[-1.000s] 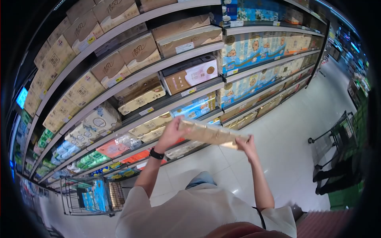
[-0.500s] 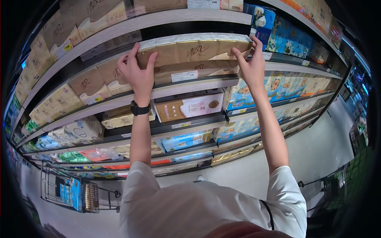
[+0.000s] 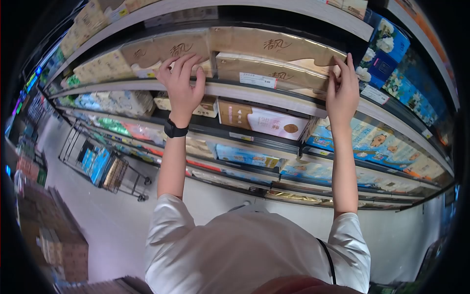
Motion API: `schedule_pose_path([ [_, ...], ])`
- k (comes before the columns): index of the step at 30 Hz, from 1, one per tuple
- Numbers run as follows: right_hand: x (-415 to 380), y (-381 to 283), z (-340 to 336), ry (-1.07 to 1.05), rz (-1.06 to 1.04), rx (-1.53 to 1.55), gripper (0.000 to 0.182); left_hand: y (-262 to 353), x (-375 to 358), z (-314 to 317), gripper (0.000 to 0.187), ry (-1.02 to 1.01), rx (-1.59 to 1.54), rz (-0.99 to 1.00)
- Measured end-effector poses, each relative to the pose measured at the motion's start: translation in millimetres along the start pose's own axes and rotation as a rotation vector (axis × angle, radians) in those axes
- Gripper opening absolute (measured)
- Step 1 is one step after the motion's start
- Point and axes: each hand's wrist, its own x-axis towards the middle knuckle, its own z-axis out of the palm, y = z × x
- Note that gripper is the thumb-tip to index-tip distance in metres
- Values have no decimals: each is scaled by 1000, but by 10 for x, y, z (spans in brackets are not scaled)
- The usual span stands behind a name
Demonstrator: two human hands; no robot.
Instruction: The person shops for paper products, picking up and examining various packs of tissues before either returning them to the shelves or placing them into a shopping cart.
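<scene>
Two long brown tissue packs lie stacked on the shelf, the upper pack above the lower pack. My right hand is at the right end of these packs, fingers bent and apart, its fingertips by the upper pack's corner. In front of the neighbouring brown packs on the left is my left hand, with a black watch at the wrist. Its fingers are spread and nothing is held. A white price tag sits on the shelf edge below the stack.
Blue floral boxes stand right of the stack. Below are a white and brown box and blue packs on lower shelves. A cart with blue packs stands at left, and stacked cartons are at lower left.
The view has turned, and the shelf appears tilted. My left hand has come off the upper pack's left end and is now left of it. My right hand remains at the right end.
</scene>
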Motion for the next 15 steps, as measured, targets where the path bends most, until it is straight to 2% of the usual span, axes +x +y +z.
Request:
schedule_pose_path([
  [5,-40,-89,64,-24,-24,-69,39,102,-387,-1029,25,-167,195,-65],
  [7,-112,-113,48,-105,-12,-100,39,131,-699,-1459,23,-289,197,-158],
  [8,-180,-134,52,-80,-30,-77,35,141,-890,-1671,22,-319,205,-174],
  [9,-268,-109,79,-18,-60,165,27,135,-1141,-1881,19,-362,200,-222],
  [11,-598,-410,6,168,56,550,14,60,-1814,-2334,19,-562,186,-469],
  [12,-809,-514,-7,200,47,562,12,-5,-2325,-2586,20,-672,216,-633],
  [13,-1064,-645,72,138,196,748,12,-95,-2963,-2847,21,-763,230,-801],
  [14,-1326,-785,205,69,342,924,12,-134,-3771,-3180,25,-819,156,-1106],
  [15,-1564,-947,332,-55,328,928,11,-32,-4631,-3602,28,-870,194,-1292],
])
